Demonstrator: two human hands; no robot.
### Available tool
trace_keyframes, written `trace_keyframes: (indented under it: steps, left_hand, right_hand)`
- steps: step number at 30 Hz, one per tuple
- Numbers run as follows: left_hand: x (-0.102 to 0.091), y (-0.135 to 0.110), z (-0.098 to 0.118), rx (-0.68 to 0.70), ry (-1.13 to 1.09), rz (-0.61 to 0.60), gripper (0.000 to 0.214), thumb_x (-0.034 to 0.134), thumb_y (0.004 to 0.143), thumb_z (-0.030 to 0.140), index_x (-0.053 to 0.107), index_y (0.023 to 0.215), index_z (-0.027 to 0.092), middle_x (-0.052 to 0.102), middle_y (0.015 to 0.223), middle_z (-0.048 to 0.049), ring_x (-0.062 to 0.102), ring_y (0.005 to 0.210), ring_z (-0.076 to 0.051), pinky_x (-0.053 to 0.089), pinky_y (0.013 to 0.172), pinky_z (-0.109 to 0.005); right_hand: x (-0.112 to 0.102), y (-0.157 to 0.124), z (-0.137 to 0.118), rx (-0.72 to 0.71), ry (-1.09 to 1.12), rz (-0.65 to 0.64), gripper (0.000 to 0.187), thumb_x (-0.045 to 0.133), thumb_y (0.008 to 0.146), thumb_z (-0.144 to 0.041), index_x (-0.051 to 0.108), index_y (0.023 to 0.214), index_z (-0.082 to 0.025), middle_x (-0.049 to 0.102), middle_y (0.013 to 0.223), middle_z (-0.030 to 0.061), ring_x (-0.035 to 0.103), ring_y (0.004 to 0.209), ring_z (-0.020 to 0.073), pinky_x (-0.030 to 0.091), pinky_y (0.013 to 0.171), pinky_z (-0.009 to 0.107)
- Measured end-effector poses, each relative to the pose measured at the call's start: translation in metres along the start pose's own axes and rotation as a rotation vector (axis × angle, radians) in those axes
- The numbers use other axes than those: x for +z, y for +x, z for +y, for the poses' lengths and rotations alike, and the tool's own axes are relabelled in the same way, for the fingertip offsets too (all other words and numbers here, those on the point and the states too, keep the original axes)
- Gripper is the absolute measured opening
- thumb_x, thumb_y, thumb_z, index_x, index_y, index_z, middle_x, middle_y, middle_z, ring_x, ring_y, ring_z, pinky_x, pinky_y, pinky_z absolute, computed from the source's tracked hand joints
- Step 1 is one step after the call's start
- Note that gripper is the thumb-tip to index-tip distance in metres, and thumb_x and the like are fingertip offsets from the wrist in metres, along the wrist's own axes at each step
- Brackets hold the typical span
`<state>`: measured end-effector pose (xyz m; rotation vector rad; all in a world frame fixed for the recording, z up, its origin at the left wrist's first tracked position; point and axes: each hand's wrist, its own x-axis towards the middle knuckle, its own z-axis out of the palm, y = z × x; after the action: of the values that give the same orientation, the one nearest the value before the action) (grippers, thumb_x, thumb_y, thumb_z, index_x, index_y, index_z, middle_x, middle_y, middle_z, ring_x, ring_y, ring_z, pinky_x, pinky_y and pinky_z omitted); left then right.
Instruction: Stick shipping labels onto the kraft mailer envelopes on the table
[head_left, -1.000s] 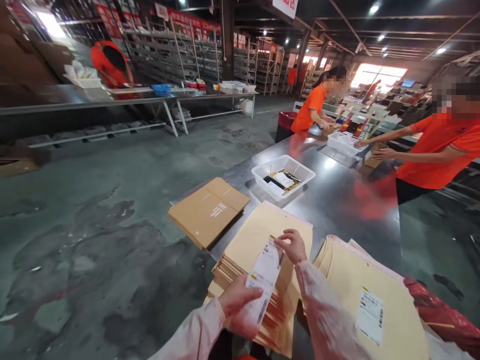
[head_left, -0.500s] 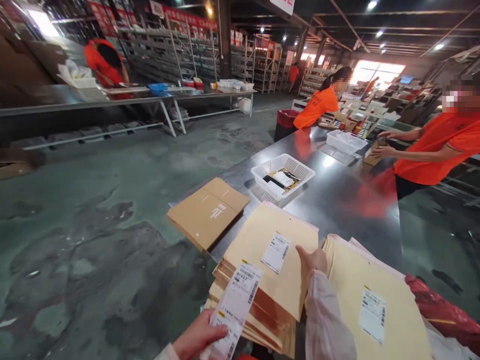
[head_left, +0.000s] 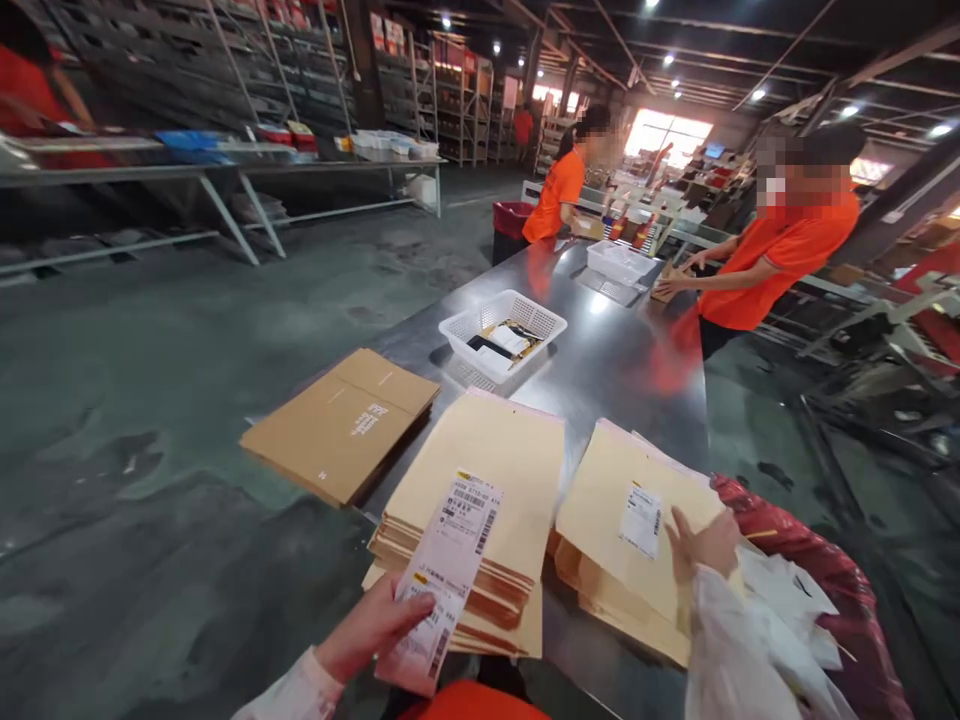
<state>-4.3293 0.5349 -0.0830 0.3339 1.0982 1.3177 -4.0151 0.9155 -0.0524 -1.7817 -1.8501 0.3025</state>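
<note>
My left hand (head_left: 375,625) is closed on a strip of white shipping labels (head_left: 448,565) held over the near edge of a stack of tan padded envelopes (head_left: 487,480). My right hand (head_left: 705,545) rests with its fingers on the top envelope (head_left: 637,510) of a second stack to the right; that envelope carries a white label (head_left: 642,520). Whether the right hand grips the envelope is unclear. Both stacks lie on a steel table (head_left: 622,370).
Flattened cardboard boxes (head_left: 341,425) lie at the table's left edge. A white basket (head_left: 504,335) with small items stands further back. Two people in orange shirts (head_left: 772,265) work at the far end. A red bag (head_left: 817,570) sits at the right.
The labelled envelope has gone from the left stack onto the right stack, with my right hand on it. My left hand keeps the label strip. The view has swung right.
</note>
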Motion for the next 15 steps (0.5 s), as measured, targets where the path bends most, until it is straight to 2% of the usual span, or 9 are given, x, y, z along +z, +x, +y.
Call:
trace_keyframes:
  steps: [2, 4, 6, 8, 10, 11, 13, 14, 15]
  left_hand:
    - [0.006, 0.003, 0.002, -0.020, 0.030, 0.012, 0.056, 0.081, 0.060, 0.056, 0.076, 0.091, 0.010, 0.076, 0.087, -0.0158, 0.070, 0.079, -0.029, 0.053, 0.077, -0.037]
    - [0.013, 0.004, 0.007, -0.035, 0.034, 0.007, 0.056, 0.081, 0.059, 0.055, 0.076, 0.092, 0.010, 0.076, 0.089, -0.0165, 0.070, 0.081, -0.030, 0.053, 0.079, -0.039]
    - [0.019, 0.004, 0.011, -0.046, 0.030, -0.008, 0.055, 0.082, 0.059, 0.054, 0.076, 0.092, 0.010, 0.076, 0.089, -0.0166, 0.069, 0.083, -0.031, 0.052, 0.080, -0.040]
    - [0.023, 0.003, 0.012, -0.055, 0.035, 0.002, 0.055, 0.083, 0.058, 0.054, 0.076, 0.090, 0.010, 0.076, 0.087, -0.0160, 0.069, 0.083, -0.031, 0.052, 0.079, -0.039]
    - [0.025, 0.003, 0.010, -0.053, 0.061, 0.064, 0.053, 0.082, 0.058, 0.055, 0.075, 0.087, 0.011, 0.076, 0.083, -0.0144, 0.069, 0.078, -0.028, 0.052, 0.075, -0.036]
    - [0.027, 0.003, 0.008, -0.044, 0.077, 0.108, 0.053, 0.082, 0.058, 0.055, 0.075, 0.086, 0.011, 0.076, 0.081, -0.0132, 0.068, 0.074, -0.026, 0.052, 0.072, -0.035]
    - [0.033, 0.005, 0.004, -0.019, 0.110, 0.175, 0.053, 0.080, 0.059, 0.058, 0.074, 0.083, 0.011, 0.075, 0.077, -0.0109, 0.066, 0.069, -0.023, 0.051, 0.067, -0.033]
    - [0.037, 0.006, 0.004, -0.009, 0.137, 0.174, 0.053, 0.078, 0.060, 0.060, 0.073, 0.080, 0.011, 0.075, 0.075, -0.0100, 0.065, 0.067, -0.023, 0.051, 0.066, -0.032]
    - [0.041, 0.007, 0.005, 0.000, 0.166, 0.150, 0.052, 0.076, 0.062, 0.061, 0.073, 0.078, 0.011, 0.074, 0.073, -0.0092, 0.065, 0.067, -0.022, 0.051, 0.066, -0.032]
  right_hand:
    - [0.024, -0.029, 0.001, -0.112, -0.257, -0.128, 0.070, 0.054, 0.080, -0.047, 0.041, 0.141, -0.016, 0.024, 0.156, 0.0188, 0.014, 0.145, 0.0378, 0.009, 0.111, 0.067]
    - [0.048, -0.057, -0.002, -0.185, -0.424, -0.268, 0.063, 0.049, 0.085, -0.047, 0.041, 0.142, -0.021, 0.022, 0.158, 0.0107, 0.005, 0.147, 0.0338, 0.000, 0.112, 0.066]
    - [0.060, -0.074, -0.006, -0.169, -0.410, -0.326, 0.061, 0.047, 0.086, -0.047, 0.042, 0.142, -0.022, 0.024, 0.158, 0.0092, 0.003, 0.147, 0.0331, -0.005, 0.111, 0.065]
    - [0.058, -0.082, -0.012, -0.126, -0.271, -0.309, 0.063, 0.047, 0.085, -0.048, 0.044, 0.140, -0.019, 0.026, 0.156, 0.0130, 0.002, 0.147, 0.0348, -0.007, 0.111, 0.065]
    - [0.047, -0.096, -0.025, -0.144, -0.028, -0.333, 0.065, 0.050, 0.082, -0.052, 0.047, 0.136, -0.016, 0.032, 0.153, 0.0166, 0.008, 0.146, 0.0364, 0.003, 0.113, 0.063]
    - [0.042, -0.108, -0.036, -0.180, 0.103, -0.391, 0.065, 0.050, 0.080, -0.057, 0.051, 0.132, -0.017, 0.040, 0.147, 0.0168, 0.020, 0.143, 0.0371, 0.015, 0.113, 0.060]
    - [0.034, -0.144, -0.064, -0.260, 0.402, -0.619, 0.065, 0.054, 0.075, -0.065, 0.058, 0.122, -0.021, 0.059, 0.127, 0.0134, 0.050, 0.123, 0.0342, 0.042, 0.100, 0.051]
    - [0.033, -0.166, -0.081, -0.280, 0.526, -0.747, 0.065, 0.057, 0.071, -0.069, 0.061, 0.117, -0.023, 0.065, 0.114, 0.0102, 0.061, 0.106, 0.0300, 0.051, 0.088, 0.045]
    - [0.034, -0.188, -0.098, -0.247, 0.704, -0.894, 0.069, 0.064, 0.066, -0.068, 0.060, 0.118, -0.023, 0.067, 0.110, 0.0097, 0.064, 0.097, 0.0278, 0.054, 0.081, 0.042]
